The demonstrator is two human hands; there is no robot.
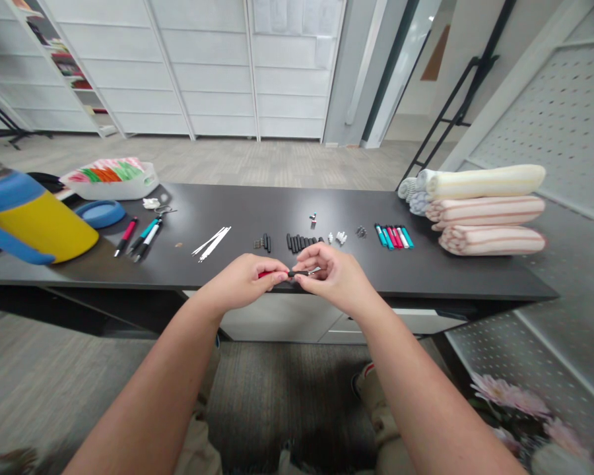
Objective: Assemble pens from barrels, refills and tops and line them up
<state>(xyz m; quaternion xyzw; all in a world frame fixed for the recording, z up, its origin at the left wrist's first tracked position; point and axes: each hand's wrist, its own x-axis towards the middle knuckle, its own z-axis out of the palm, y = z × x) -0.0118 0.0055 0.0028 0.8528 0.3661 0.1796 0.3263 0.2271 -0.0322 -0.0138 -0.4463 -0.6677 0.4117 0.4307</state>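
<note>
Between both hands, over the table's front edge, is a pen [298,273] with a red barrel and a black grip. My left hand [250,278] is closed around the red barrel, fingers covering most of it. My right hand [329,274] pinches the black end; something thin and silvery shows by its fingers. Just behind the hands lies a row of black grips [301,243], with small white parts [341,237] to their right. White refills [214,243] lie left of my left hand. A few more black grips [266,243] and small springs [258,244] sit beside them.
Coloured pen barrels [394,237] and tiny metal parts [361,231] lie to the right, before rolled towels [490,210]. At left are whole pens [148,239], a yellow-blue bottle [39,218], a blue lid [100,214] and a white basket [113,189] on the dark table [426,274].
</note>
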